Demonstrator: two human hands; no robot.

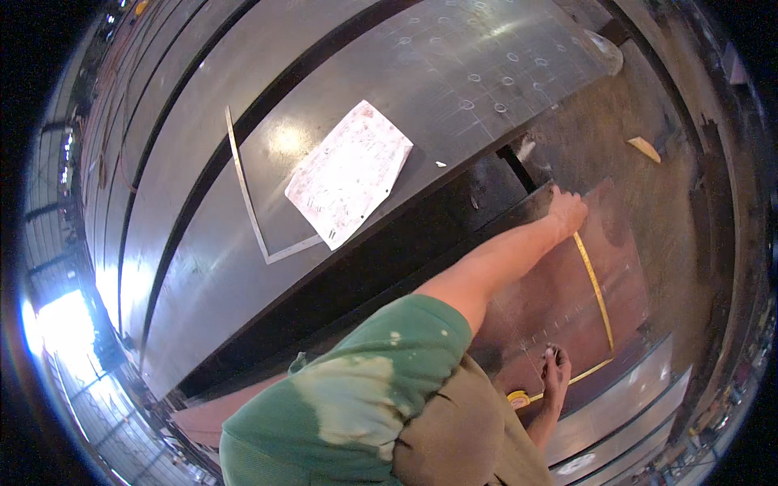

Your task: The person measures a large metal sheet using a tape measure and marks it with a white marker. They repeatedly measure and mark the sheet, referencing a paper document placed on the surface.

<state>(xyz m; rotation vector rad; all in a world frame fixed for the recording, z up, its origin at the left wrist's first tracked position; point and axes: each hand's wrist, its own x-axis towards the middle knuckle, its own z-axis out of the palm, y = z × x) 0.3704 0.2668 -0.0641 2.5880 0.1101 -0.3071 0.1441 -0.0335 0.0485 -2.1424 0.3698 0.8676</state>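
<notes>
Bright opening [66,328]: White light shone in at the far left.
Big table [194,267]: It was gray, shiny metal with long dark slots.
Metal square [244,188]: This thin L shape lay flat on the big table, with one end touching or under the paper.
Paper [350,176]: The white sheet had pinkish smudges and dark marks, and it lay near the table's edge.
Green sleeve [275,421]: It had a big pale patch and covered the top of the left arm.
White scrap [441,164]: The tiny bit sat on the big table, right of the paper.
Chalk rings [486,79]: Little white circles were drawn on the big table's far part.
Yellow tape measure [519,398]: Its round case was on the red-brown plate [551,296], just left of the right wrist. Its strip [597,290] went past that wrist, bent sharply, then ran up to the other hand.
Right hand [556,371]: Its fingers were curled above the plate. I cannot tell if they held anything.
Left hand [569,212]: It reached far out and held the strip's end at the plate's edge.
Yellowish piece [646,149]: It lay well apart, past the plate.
</notes>
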